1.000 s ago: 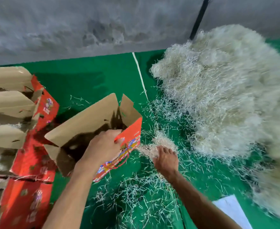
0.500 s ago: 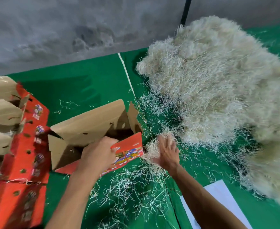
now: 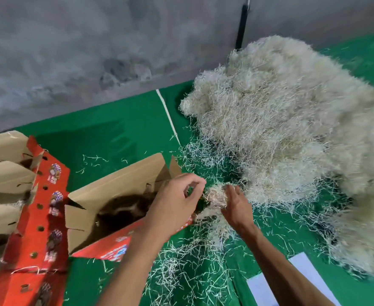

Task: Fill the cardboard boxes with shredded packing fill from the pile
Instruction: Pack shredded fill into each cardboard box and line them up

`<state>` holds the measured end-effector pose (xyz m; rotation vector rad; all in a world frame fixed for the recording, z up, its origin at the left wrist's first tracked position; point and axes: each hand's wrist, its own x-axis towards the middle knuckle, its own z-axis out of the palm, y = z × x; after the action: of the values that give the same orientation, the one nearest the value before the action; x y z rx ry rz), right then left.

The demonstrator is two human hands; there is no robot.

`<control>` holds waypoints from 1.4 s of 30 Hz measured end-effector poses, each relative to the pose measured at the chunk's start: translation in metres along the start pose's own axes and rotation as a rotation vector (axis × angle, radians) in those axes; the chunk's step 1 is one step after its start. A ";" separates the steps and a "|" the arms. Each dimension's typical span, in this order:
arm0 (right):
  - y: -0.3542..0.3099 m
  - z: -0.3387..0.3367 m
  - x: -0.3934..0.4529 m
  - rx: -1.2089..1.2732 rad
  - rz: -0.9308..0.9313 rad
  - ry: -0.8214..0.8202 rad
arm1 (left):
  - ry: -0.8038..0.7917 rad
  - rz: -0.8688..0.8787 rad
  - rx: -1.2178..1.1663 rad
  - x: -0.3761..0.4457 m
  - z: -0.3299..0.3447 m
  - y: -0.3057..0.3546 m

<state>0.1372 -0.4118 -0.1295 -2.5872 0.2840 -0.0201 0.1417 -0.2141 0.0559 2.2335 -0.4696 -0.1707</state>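
Along the left edge of the green floor [image 3: 119,138] stands a row of red boxes [image 3: 38,219] with brown flaps open, round holes punched down their sides and small printed labels too blurred to read. Some pale fill shows inside them, but how full they are cannot be told.

Just right of the row an open box [image 3: 124,195] lies tilted on the floor, its mouth facing up and toward the wall [image 3: 93,51]. Its inside is brown cardboard and dark in shadow; its outside is red with a colourful print whose writing is illegible.

The left hand [image 3: 175,208] hovers over this box's right end, fingers loosely curled with thumb and forefinger near each other, gripping nothing that can be seen. Just beside it the right hand [image 3: 234,206] closes around a small clump [image 3: 217,195] of fill, fingers wrapped over the strands.

Loose shreds [image 3: 188,266] lie scattered over the floor below both hands. The pile [image 3: 292,140] of fill, fine pale cream strands tangled like straw, heaps against the wall and fills the right side. A white sheet [image 3: 303,277] lies at the floor's bottom right.
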 end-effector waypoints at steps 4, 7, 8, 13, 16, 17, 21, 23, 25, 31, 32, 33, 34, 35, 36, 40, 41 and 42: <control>0.028 -0.060 0.027 0.121 0.104 0.197 | -0.161 0.075 -0.181 0.021 0.056 0.024; 0.061 -0.091 0.049 0.009 0.159 0.235 | -0.283 -0.017 -0.103 0.036 0.106 0.027; 0.073 -0.097 0.056 -0.078 0.158 0.188 | -0.302 -0.065 -0.056 0.039 0.122 0.025; 0.111 -0.077 0.075 -0.271 0.067 -0.220 | -0.384 -0.237 -0.081 0.036 0.178 0.004; 0.115 -0.050 0.062 -0.254 0.068 -0.365 | -0.429 -0.244 -0.063 0.019 0.188 -0.009; 0.114 -0.044 0.058 -0.244 0.063 -0.345 | -0.433 -0.258 -0.073 0.014 0.188 -0.013; 0.101 -0.033 0.048 -0.255 0.017 -0.227 | -0.359 -0.358 -0.184 0.004 0.181 -0.023; 0.090 -0.034 0.043 -0.303 0.008 -0.244 | -0.273 -0.425 -0.273 0.004 0.174 -0.023; 0.071 -0.043 0.041 -0.311 -0.001 -0.222 | -0.151 -0.484 -0.363 0.007 0.166 -0.020; -0.028 -0.111 0.038 -0.093 -0.201 0.152 | 0.105 -0.539 -1.062 0.021 0.131 0.002; -0.046 -0.127 0.037 -0.040 -0.223 0.179 | 0.109 -0.521 -1.121 0.026 0.122 0.008; -0.063 -0.140 0.034 0.063 -0.243 0.193 | 0.107 -0.513 -1.159 0.030 0.110 0.014; -0.081 -0.152 0.031 0.216 -0.230 0.182 | 0.111 -0.509 -1.184 0.035 0.098 0.021; -0.097 -0.161 0.027 0.402 -0.201 0.136 | 0.117 -0.503 -1.200 0.038 0.083 0.029; -0.115 -0.169 0.021 0.560 -0.152 0.076 | 0.126 -0.492 -1.213 0.041 0.066 0.036; -0.165 -0.177 0.005 0.880 -0.115 -0.201 | 0.237 -0.525 -1.206 0.045 -0.003 0.054; -0.174 -0.176 0.001 0.883 -0.155 -0.254 | 0.281 -0.555 -1.202 0.044 -0.019 0.053; -0.184 -0.177 -0.005 0.856 -0.200 -0.278 | 0.313 -0.573 -1.218 0.042 -0.032 0.049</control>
<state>0.1561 -0.3471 0.1166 -1.7272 -0.0839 0.1199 0.1757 -0.2364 0.1159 1.0868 0.4002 -0.2940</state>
